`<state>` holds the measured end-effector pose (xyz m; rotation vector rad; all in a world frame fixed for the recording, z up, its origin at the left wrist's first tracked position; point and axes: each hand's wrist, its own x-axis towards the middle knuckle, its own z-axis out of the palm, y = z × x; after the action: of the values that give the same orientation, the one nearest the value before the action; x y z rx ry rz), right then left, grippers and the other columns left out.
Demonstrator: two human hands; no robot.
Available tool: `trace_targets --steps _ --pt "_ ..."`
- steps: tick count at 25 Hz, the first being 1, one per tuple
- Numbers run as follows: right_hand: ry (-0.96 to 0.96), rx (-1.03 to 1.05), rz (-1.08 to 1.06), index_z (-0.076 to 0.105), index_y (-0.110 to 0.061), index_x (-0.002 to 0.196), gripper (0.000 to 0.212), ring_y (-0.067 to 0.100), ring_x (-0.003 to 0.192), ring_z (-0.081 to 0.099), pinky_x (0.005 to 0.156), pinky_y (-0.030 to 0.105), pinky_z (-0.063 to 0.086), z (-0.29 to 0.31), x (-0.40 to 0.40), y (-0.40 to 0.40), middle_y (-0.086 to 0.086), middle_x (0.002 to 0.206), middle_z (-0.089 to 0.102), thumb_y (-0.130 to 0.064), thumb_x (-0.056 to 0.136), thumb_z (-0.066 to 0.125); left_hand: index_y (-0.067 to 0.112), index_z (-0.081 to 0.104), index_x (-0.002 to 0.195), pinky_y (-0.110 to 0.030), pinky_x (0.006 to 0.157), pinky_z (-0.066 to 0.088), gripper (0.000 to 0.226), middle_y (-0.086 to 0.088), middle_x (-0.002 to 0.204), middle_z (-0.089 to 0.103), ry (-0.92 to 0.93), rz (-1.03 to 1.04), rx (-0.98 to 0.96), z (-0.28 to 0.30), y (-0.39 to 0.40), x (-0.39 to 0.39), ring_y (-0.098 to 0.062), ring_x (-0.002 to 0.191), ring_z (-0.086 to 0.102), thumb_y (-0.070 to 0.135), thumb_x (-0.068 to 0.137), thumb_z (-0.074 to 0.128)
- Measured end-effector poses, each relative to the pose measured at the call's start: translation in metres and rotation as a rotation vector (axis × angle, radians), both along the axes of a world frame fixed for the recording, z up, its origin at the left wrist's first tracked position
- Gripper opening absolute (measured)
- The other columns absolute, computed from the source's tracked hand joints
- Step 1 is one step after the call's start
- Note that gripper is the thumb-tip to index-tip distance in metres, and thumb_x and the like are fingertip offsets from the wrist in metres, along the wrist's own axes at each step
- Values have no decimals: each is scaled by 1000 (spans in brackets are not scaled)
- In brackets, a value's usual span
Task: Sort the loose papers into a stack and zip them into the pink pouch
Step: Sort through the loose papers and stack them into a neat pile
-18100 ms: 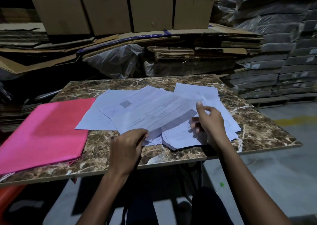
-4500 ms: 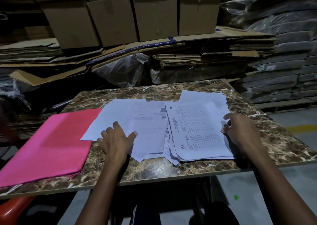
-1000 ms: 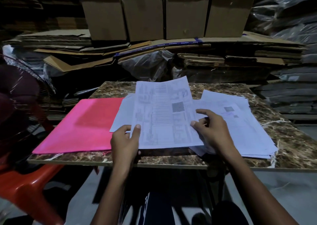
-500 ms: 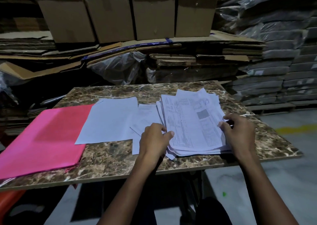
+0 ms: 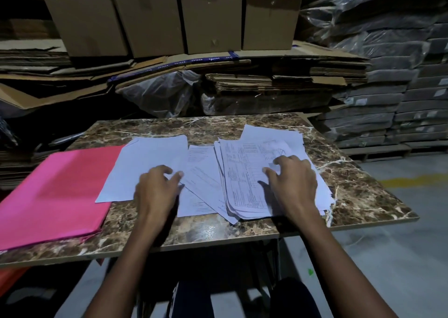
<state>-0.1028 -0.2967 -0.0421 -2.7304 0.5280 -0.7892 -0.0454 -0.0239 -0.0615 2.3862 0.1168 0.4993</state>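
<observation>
right hand (image 5: 294,184) rests with bent fingers on the paper stack (image 5: 244,182); left hand (image 5: 155,189) touches loose sheets (image 5: 145,167), fingers bent.

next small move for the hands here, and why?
Probably: the left hand picks up the loose sheet beside it and lays it on the stack under the right hand. Two sheets lie apart from that stack, the blank sheet overlapping the pink pouch, so sorting is not finished.

White papers (image 5: 244,177) lie fanned on the table beside flat pink pouch (image 5: 55,194).
</observation>
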Motion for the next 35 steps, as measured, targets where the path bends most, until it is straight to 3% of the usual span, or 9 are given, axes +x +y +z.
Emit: trace_targets --steps 3,7,15,19,23,26,28,31,35 --pt "6 140 286 71 -16 122 44 29 112 61 83 39 52 3 29 32 6 118 71 -49 92 66 8 59 133 -47 94 41 56 -20 125 62 66 166 157 0 34 30 -40 119 54 45 92 68" --pt "88 235 548 69 -14 125 48 23 106 66 84 34 52 6 68 78 6 114 72 -46 90 70 9 39 145 -46 101 33 83 -23 136 51 300 273 369 -5 60 49 -40 125 46 64 87 62" --pt "375 111 646 53 -16 141 70 26 123 57 90 36 48 -17 100 118 8 135 60 -52 85 73 8 27 150 -47 103 36 111 -28 139 49 398 356 231 9 85 64 -46 127 47 60 70 83" --pt "414 100 656 55 -19 140 68 26 125 54 95 38 47 -23 103 116 7 137 58 -53 84 74 5 47 131 -46 101 36 91 -20 131 57 489 386 58 20 107 74 -45 128 48 49 65 92" --pt "297 368 682 62 -15 132 55 20 113 65 89 32 51 -16 98 113 7 125 67 -49 90 70 6 67 102 -37 77 50 27 -13 108 71 178 267 -27 23 106 55 -35 100 66 11 80 80" --pt "165 673 680 68 -16 117 46 12 88 73 79 33 59 0 89 122 6 110 74 -55 94 59 7 70 111 -21 61 41 29 -9 102 72 -232 134 2 21 74 14 -28 88 67 -5 85 68" --pt "138 943 706 68 -16 115 62 13 75 72 60 27 55 21 79 128 7 103 76 -68 88 48 7 72 104 -11 56 30 27 -6 89 68 -449 19 130 18 52 -16 -20 73 61 -7 81 69" --pt "90 1149 731 69 -21 110 68 21 74 72 55 26 52 46 60 118 5 96 78 -77 76 49 9 73 100 -23 55 33 34 -4 84 65 -582 -69 308 5 30 -46 -20 69 57 -9 71 74" --pt "-89 1043 622 74 -11 94 18 18 69 70 54 26 53 36 45 84 4 82 77 -28 89 76 16 70 96 -37 55 47 26 1 84 59 -586 -289 322 -9 -5 -72 -24 75 59 3 75 76"
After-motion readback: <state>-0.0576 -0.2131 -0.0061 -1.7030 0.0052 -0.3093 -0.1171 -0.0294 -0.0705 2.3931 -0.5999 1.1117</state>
